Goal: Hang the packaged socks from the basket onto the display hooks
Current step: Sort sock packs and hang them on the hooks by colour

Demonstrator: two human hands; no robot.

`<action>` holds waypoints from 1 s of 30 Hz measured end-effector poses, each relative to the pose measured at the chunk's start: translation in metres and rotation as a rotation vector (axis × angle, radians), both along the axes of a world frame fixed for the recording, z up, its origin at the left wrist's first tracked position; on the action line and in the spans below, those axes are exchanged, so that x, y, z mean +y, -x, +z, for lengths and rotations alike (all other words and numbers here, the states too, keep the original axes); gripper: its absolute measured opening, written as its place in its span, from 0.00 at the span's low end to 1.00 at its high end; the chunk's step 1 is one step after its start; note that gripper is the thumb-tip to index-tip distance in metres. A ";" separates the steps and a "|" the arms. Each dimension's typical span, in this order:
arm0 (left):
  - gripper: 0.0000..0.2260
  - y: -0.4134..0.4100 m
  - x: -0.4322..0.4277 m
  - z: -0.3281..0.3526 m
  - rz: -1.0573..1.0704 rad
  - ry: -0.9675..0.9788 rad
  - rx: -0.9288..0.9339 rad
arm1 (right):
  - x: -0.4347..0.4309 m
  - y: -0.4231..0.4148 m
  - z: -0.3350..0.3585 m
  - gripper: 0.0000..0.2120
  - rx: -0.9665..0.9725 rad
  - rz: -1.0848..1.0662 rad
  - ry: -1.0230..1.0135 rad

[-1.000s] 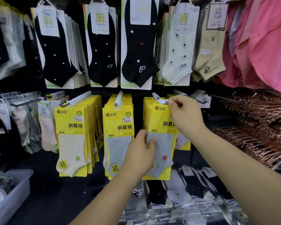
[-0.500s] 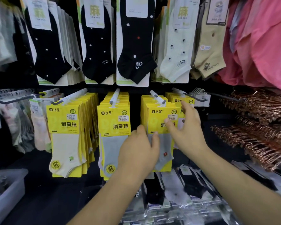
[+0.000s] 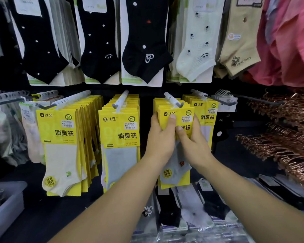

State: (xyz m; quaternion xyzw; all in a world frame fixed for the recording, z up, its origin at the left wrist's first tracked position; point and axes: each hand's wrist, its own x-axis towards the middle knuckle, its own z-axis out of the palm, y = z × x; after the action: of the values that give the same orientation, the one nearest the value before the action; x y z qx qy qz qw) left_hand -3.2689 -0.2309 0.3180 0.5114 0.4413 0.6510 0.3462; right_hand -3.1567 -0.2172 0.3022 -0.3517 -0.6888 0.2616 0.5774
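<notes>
The yellow sock pack [image 3: 182, 114] with a grey sock is hanging at the front of the third stack from the left in the middle row, its top edge sitting at the tip of the white hook [image 3: 172, 99]; whether the hook is passing through its hole cannot be told. The left hand [image 3: 161, 139] is gripping the pack's left edge, thumb lying across the card front and fingers curling behind it. The right hand [image 3: 194, 142] is gripping the right edge the same way, its thumb pressing on the front just beside the left thumb. More yellow packs are hanging on either side: a grey-sock stack [image 3: 119, 135] and a cream-sock stack [image 3: 60, 134] to the left, another stack [image 3: 207, 116] just to the right. Black dotted socks [image 3: 144, 50] are hanging in the row above. Copper hangers [image 3: 288, 137] are filling the right side, and a plastic bin [image 3: 7, 206] is sitting at the lower left.
</notes>
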 end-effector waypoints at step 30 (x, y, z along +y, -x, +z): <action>0.39 0.010 0.035 0.006 0.113 0.170 0.201 | 0.026 -0.004 -0.001 0.09 -0.377 -0.181 0.131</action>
State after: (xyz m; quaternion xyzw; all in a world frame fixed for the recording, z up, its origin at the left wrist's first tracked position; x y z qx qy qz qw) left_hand -3.2790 -0.1960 0.3236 0.5174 0.5551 0.5754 0.3052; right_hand -3.1523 -0.1909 0.3008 -0.4918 -0.7316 0.1825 0.4353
